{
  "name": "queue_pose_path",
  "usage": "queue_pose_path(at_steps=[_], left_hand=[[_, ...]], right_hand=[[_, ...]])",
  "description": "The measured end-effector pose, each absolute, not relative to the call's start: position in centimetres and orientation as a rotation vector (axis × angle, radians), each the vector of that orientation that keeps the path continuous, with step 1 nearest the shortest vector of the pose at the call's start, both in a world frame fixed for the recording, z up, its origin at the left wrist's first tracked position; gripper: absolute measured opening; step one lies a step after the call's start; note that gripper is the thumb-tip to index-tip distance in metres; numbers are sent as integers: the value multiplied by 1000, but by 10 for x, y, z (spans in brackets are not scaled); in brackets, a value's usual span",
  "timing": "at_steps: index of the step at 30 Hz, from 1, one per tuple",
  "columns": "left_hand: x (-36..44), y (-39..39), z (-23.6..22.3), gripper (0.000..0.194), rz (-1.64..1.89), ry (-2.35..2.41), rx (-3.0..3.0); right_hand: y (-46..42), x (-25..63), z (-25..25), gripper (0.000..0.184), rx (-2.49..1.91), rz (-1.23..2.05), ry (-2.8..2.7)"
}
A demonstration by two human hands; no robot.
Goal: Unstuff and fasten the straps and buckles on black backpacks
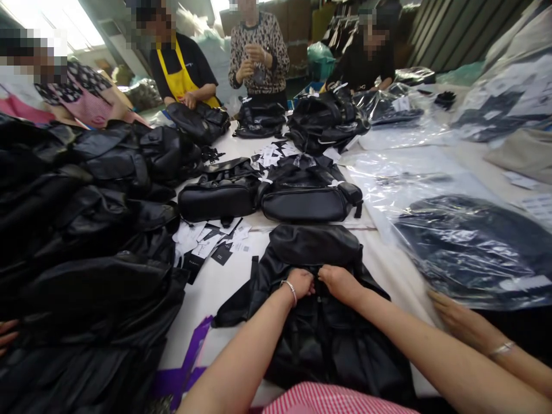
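Note:
A black leather-look backpack [319, 244] lies on the table in front of me, its rounded end pointing away. My left hand [301, 282], with a bracelet at the wrist, has its fingers closed at the upper middle of the bag. Close beside it, my right hand [338, 283] pinches at the same spot. A narrow gap separates the two hands. Which small part of the backpack they grip is hidden by the fingers. A side strap spreads out to the left of the bag.
Black bags are heaped on the left [99, 276]. Beyond my backpack stand two more bags [302, 206], with loose tags [211, 241] nearby. Plastic-wrapped bags [470, 247] lie right, where another person's hand [466, 322] rests. Purple tape [190, 356] is at lower left. Several people work across the table.

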State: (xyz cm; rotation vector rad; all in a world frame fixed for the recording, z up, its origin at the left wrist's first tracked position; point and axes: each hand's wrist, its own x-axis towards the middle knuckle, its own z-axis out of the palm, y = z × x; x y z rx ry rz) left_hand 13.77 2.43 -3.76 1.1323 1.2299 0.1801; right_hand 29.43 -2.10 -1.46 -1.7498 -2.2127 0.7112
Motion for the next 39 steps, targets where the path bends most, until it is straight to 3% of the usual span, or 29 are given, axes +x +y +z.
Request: queue_pose_path(at_steps=[8, 16, 24, 30, 36, 39], left_hand=[[137, 25, -39, 29, 159, 1218, 1185], [131, 24, -46, 27, 146, 1133, 1244], [132, 24, -43, 27, 138, 1154, 1268], [132, 24, -40, 27, 134, 1146, 1271], [127, 22, -41, 3, 112, 1089, 1331], [126, 20, -42, 2, 126, 1110, 1363]], right_hand=[[-23, 296, -12, 21, -1698, 708, -2136], [-23, 288, -7, 17, -1867, 760, -1815], [-24, 289, -8, 7, -1846, 720, -1952], [-34, 284, -18, 19, -1800, 522, -2110], [-33, 290, -25, 23, -1714, 478, -2203], [-33, 294, -25, 21, -1659, 513, -2228]])
